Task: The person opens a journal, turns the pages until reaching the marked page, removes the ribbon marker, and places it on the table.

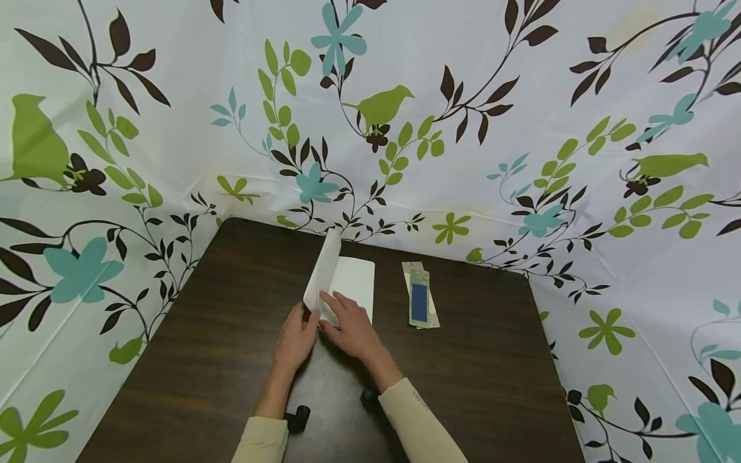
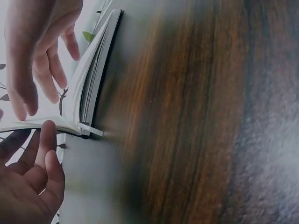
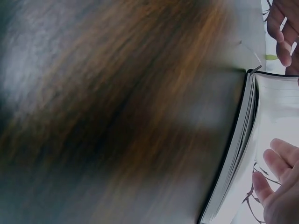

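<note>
A notebook with blank-looking white pages (image 1: 357,278) lies open on the dark table, its left side (image 1: 324,267) raised at a steep angle. My left hand (image 1: 296,339) holds that raised side near the lower edge, fingers behind the cover. Over the inner pages is my right hand (image 1: 354,329), its fingers spread and mostly straight near the fold. The right wrist view shows faint ruled lines on the raised page (image 3: 280,95) and a dark cover under the page block (image 3: 233,149). A ribbon bookmark (image 2: 91,129) sticks out at the spine. Exact fingertip contact is unclear.
Right of the notebook, a card or packet with a blue panel (image 1: 419,302) lies on a pale patterned strip (image 1: 431,318). Wood-grain table (image 1: 486,366) surrounds them. A patterned cloth (image 1: 405,51) hangs behind and along the sides. Dark wrist devices (image 1: 298,419) sit by the sleeves.
</note>
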`<control>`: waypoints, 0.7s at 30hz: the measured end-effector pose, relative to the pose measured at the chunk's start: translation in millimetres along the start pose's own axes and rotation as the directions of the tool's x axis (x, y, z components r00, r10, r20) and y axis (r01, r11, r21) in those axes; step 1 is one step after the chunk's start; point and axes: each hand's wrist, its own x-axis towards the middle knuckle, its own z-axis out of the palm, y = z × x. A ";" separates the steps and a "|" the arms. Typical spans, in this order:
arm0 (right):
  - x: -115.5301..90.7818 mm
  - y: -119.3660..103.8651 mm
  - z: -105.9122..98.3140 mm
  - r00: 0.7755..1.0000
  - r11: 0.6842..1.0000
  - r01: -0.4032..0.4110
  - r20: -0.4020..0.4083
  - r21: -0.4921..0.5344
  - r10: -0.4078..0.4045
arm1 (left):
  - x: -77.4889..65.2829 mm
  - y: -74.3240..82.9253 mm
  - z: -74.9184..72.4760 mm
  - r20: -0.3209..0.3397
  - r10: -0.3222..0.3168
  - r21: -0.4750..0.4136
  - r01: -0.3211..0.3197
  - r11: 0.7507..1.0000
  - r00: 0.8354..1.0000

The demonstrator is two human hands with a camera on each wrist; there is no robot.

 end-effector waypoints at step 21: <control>-9.5 36.9 0.2 0.994 0.974 -0.019 0.104 -0.226 0.043 | 0.7 0.9 0.6 -0.052 0.027 0.047 -0.025 0.999 0.998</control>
